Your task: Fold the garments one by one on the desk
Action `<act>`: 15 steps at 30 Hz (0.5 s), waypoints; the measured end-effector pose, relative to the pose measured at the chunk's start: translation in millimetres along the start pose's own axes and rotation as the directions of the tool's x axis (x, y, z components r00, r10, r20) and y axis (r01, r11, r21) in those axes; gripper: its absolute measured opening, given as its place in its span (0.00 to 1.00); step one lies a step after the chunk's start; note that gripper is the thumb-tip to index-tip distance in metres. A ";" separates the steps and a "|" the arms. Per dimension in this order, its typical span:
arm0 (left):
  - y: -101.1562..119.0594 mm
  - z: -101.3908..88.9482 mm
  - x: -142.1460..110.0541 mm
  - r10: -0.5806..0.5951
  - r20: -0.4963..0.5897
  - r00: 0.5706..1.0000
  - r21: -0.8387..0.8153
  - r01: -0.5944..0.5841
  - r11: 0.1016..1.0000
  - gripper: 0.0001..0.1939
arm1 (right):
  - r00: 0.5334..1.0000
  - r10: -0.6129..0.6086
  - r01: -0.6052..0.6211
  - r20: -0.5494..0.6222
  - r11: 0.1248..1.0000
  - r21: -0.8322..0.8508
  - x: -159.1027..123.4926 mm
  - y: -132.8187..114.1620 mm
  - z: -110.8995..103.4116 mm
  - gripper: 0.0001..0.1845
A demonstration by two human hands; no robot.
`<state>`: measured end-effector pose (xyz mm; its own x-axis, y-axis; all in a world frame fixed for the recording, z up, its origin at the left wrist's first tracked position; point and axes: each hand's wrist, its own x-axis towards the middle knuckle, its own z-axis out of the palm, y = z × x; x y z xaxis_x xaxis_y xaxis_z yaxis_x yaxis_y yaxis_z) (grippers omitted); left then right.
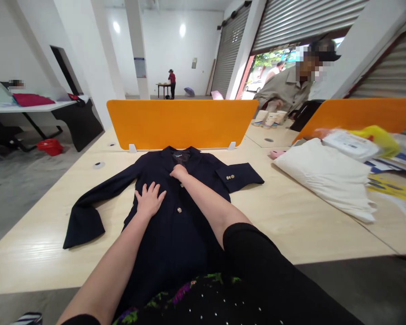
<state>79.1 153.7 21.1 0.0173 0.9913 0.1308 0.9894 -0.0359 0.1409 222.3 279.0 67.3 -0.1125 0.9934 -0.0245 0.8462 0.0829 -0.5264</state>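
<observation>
A dark navy blazer (165, 243) lies front up on the pale wooden table, collar toward the orange divider. Its front is closed, with gold-coloured buttons down the middle. One sleeve bends out to the left; the other is folded out to the right, showing cuff buttons (230, 177). My left hand (150, 199) rests flat on the blazer's left chest, fingers spread. At the bottom of the lapels, above the top front button, my right hand (179, 172) has its fingers curled closed on the cloth; its fingertips are partly hidden.
An orange divider (182, 124) stands just beyond the collar. To the right lie a white cloth bag (325, 176), a white packet (351, 143) and yellow plastic. Paper cups (270, 118) stand behind, near a person in a cap (287, 85). A red basin (49, 146) sits on the floor at left.
</observation>
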 end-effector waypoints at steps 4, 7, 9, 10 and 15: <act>-1.5 -8.1 -6.1 0.020 -0.110 0.994 0.011 -0.019 1.000 0.31 | 0.990 -0.079 0.078 -0.119 0.997 -0.015 5.6 -2.2 -2.0 0.14; -3.1 -7.8 -9.0 0.098 -0.101 0.990 0.068 -0.091 0.993 0.31 | 0.974 -0.165 0.152 -0.152 0.984 -0.098 8.1 0.2 0.3 0.15; -4.7 -3.3 -8.4 0.097 -0.005 0.995 0.084 -0.096 0.992 0.31 | 0.978 -0.170 0.151 -0.120 0.977 -0.151 9.2 4.9 5.1 0.12; -5.7 -0.8 -7.2 0.081 0.042 0.996 0.089 -0.085 0.992 0.31 | 0.982 -0.157 0.139 -0.103 0.977 -0.160 9.6 7.9 7.5 0.10; -11.0 3.2 6.0 0.023 0.123 0.992 0.106 -0.036 0.994 0.32 | 0.987 -0.119 0.106 -0.106 0.987 -0.122 8.8 21.8 -1.0 0.11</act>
<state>68.7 160.4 17.2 0.0575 0.9983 0.0121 0.9978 -0.0579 0.0318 240.3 289.6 56.4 -0.1563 0.9793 0.1289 0.8867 0.1966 -0.4185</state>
